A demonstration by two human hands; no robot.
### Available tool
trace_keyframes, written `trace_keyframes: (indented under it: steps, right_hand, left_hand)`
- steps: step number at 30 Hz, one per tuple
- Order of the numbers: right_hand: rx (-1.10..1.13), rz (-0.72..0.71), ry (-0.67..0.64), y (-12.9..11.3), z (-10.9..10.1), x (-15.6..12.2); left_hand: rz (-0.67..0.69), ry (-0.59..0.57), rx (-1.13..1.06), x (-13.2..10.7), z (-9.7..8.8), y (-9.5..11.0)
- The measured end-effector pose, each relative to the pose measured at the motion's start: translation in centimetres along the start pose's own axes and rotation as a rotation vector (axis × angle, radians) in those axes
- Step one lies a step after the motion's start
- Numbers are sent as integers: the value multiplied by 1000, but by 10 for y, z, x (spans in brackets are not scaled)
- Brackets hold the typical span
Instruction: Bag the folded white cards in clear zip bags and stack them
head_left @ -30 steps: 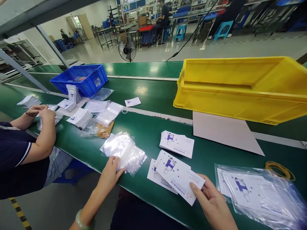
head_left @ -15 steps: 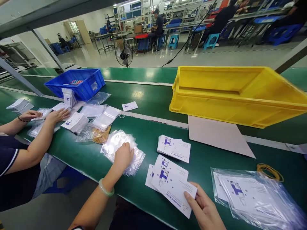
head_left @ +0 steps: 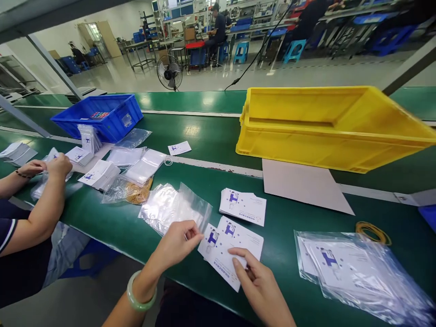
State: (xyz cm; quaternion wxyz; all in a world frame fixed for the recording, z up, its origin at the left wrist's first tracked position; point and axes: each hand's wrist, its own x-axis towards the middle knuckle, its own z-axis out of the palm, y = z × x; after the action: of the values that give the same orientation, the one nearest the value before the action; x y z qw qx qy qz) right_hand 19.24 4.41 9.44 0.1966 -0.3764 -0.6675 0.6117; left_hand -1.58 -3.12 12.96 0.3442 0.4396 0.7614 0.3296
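Pinched between the fingers of my left hand [head_left: 179, 245] is a clear plastic bag [head_left: 196, 205], lifted at an angle over the right side of a pile of clear bags [head_left: 157, 205]. My right hand [head_left: 260, 284] grips a white printed card [head_left: 220, 262] by its right end, thumb and forefinger closed on it. The card's left end comes close to my left fingertips. Under and behind it lie more printed cards [head_left: 250, 236], partly covered. A neat stack of the same cards [head_left: 243, 206] rests just beyond.
At right lie filled clear bags [head_left: 361, 277] and rubber bands [head_left: 373, 233]. A yellow bin [head_left: 327, 143] stands on grey board [head_left: 303, 186]. Left are a blue bin [head_left: 98, 118], a card stack [head_left: 100, 175] and bagged rubber bands [head_left: 139, 190]. A co-worker's hands [head_left: 58, 165] handle a bag.
My left hand has come off the bag pile toward the right, drawing up one bag. My right hand has moved the card left, toward it. The co-worker's hands have come together.
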Motion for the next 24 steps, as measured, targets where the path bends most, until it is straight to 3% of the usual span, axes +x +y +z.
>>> trace_keyframes:
  steps: [4, 10, 18, 21, 24]
  right_hand:
    - [-162, -144, -64, -9, 4, 5]
    - [-238, -181, -20, -11, 1, 5]
    - [-335, -258, -42, -11, 6, 4]
    - [-380, -298, -40, -10, 6, 3]
    - [-410, -314, -29, -8, 6, 1]
  left_hand:
    - [167, -147, 43, -10, 29, 17]
    - [238, -152, 66, -17, 42, 21]
    - [418, 47, 237, -26, 52, 17]
    - [494, 176, 347, -28, 57, 15]
    - [519, 382, 439, -27, 55, 14]
